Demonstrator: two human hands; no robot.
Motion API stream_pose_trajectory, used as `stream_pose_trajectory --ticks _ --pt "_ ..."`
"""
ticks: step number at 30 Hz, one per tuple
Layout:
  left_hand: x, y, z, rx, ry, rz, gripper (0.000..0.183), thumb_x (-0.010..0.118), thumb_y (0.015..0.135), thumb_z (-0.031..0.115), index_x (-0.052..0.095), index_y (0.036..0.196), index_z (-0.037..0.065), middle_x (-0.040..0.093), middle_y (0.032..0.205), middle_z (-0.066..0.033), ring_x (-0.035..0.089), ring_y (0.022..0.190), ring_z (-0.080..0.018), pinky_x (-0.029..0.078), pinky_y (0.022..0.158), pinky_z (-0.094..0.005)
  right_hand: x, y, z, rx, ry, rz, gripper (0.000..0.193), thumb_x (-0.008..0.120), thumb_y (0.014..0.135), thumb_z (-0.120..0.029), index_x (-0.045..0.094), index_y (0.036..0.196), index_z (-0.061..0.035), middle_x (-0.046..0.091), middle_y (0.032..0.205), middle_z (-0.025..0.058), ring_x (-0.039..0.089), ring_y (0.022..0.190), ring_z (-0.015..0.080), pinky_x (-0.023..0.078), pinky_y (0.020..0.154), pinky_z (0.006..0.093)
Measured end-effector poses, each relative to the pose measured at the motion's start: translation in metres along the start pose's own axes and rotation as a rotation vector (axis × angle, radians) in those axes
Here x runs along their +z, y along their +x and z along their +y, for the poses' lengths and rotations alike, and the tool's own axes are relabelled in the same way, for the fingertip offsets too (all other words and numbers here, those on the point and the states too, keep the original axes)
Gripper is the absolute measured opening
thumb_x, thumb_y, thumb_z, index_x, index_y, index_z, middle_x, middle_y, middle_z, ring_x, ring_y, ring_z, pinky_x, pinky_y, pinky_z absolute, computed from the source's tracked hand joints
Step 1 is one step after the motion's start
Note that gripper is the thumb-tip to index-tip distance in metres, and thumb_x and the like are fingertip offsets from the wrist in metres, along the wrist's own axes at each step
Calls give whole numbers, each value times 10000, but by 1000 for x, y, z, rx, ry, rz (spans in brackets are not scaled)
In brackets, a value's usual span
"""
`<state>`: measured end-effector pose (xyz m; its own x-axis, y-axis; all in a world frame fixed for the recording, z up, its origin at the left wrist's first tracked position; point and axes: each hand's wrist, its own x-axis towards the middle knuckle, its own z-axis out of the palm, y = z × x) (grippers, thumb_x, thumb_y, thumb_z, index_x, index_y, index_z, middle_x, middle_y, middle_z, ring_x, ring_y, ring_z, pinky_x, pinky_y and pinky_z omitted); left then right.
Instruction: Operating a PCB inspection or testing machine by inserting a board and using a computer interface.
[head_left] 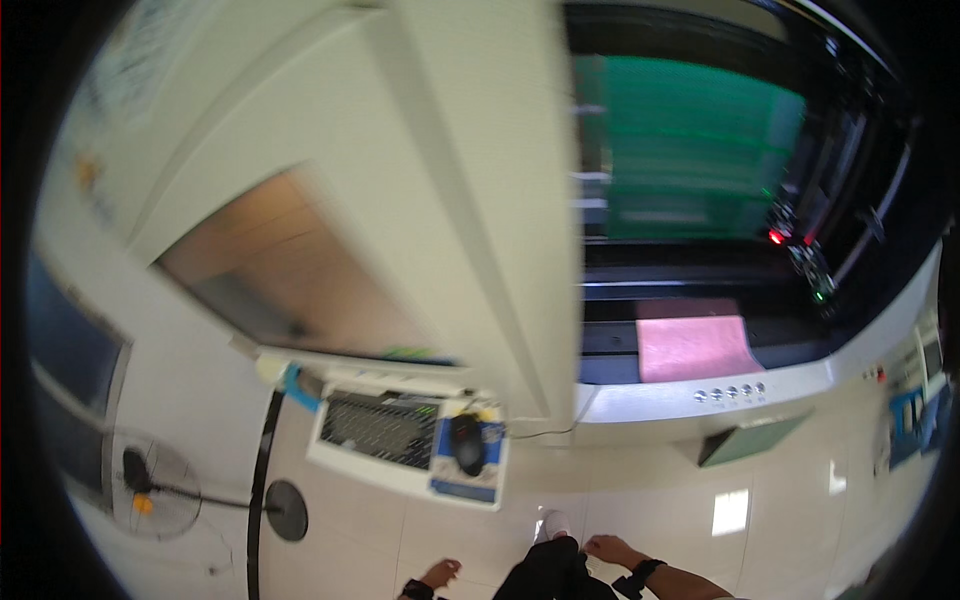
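My left hand (442,573) hangs low beside my dark-clothed legs, its fingers loosely bent and apart, with nothing seen in it. On the other side of my legs is my right hand (612,550), its fingers curled in and no object showing. Dark bands circle both wrists. Neither hand touches the machine ahead. Inside that machine's open bay lies a green panel (700,150), and a pink sheet (695,348) rests at the bay's front edge. Small red and green lights glow on the mechanism (800,255) at the bay's right.
A pale cabinet with a monitor (295,270) stands left of the bay. Below it, a white shelf carries a keyboard (380,430) and a black mouse (467,445). A standing fan (150,485) is at far left. A flat green board (755,440) leans below the machine's buttons (730,393).
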<state>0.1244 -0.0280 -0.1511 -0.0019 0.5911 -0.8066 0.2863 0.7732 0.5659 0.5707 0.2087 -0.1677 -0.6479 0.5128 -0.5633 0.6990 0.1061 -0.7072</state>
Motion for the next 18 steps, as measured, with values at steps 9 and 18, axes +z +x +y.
stream_pose_trajectory --ticks 9,18 --pt "-216 -109 51 339 13 1243 395 502 1005 283 628 1087 -82 680 991 -270 651 949 -408 509 855 -445 -118 -31 -339 -364 333 407 223 630 943 -178 642 1129 -55 657 910 99 643 801 203 520 701 313" --pt "-331 -61 194 624 53 1262 432 416 1033 277 528 1280 -59 581 1247 -268 552 1150 -428 423 1007 -471 -68 88 -416 -309 -297 1271 600 780 764 -247 570 1313 -129 496 1345 170 461 1259 389 397 1021 492"
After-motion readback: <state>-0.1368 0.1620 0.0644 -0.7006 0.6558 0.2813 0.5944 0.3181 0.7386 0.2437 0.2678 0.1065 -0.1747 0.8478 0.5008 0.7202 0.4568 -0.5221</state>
